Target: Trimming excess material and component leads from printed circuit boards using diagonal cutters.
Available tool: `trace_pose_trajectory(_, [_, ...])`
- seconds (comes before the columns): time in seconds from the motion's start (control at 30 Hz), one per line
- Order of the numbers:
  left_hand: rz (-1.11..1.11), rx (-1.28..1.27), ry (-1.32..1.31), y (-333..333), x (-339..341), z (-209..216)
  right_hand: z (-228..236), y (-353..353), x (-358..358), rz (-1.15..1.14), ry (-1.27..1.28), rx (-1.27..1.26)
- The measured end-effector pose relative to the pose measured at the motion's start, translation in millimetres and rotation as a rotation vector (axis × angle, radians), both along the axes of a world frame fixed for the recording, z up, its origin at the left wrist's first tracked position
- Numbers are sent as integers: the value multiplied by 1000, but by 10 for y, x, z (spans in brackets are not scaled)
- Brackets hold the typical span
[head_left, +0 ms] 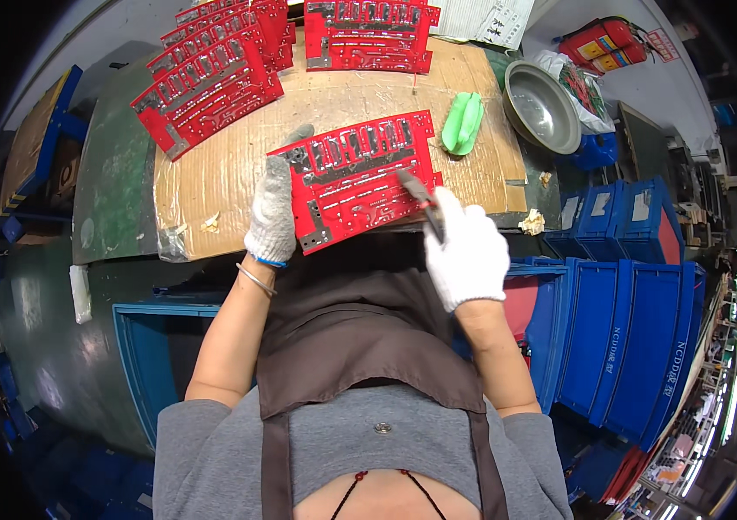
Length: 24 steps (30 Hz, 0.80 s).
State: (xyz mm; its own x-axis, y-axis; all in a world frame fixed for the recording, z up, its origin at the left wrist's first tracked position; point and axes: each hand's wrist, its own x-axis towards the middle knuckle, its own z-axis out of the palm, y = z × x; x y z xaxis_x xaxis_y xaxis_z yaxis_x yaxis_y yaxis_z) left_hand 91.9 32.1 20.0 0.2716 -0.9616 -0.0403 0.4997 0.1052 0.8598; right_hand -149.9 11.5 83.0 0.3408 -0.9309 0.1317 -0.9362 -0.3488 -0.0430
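My left hand (272, 211), in a grey-white knit glove, grips the left edge of a red circuit board (360, 211). The board is tilted up over the near edge of the work table, its soldered side facing me. In a white glove, my right hand (466, 247) closes round the handles of a pair of cutting pliers (419, 188). The pliers' jaws lie over the right part of the board; whether they touch it I cannot tell. Fingertips of the left hand behind the board are mostly hidden.
Cardboard (212, 195) covers the table. More red boards (208, 87) lean in a row at the far left, another board (368, 35) at the back. A green object (463, 124) lies right of my board, near a metal bowl (542, 107). Blue crates (594, 338) stand at the right.
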Motion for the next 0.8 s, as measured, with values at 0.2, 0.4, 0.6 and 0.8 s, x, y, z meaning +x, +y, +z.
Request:
trace_pose_trajectory(0.2, [4,6,18,-10,7,-2,-11,29,-44,35,3,-13])
trace_pose_trajectory(0.4, [-1,-21,-8,-8,25,-20,41,-5,-47,17,23,-39])
trace_pose_trajectory(0.6, [15,-15,-69,-34,73,-107,38,-90,-118,-102,39,4])
trace_pose_trajectory(0.8, [6,-45,-99,-34,39,-35,131,177,295,262,-95,-47])
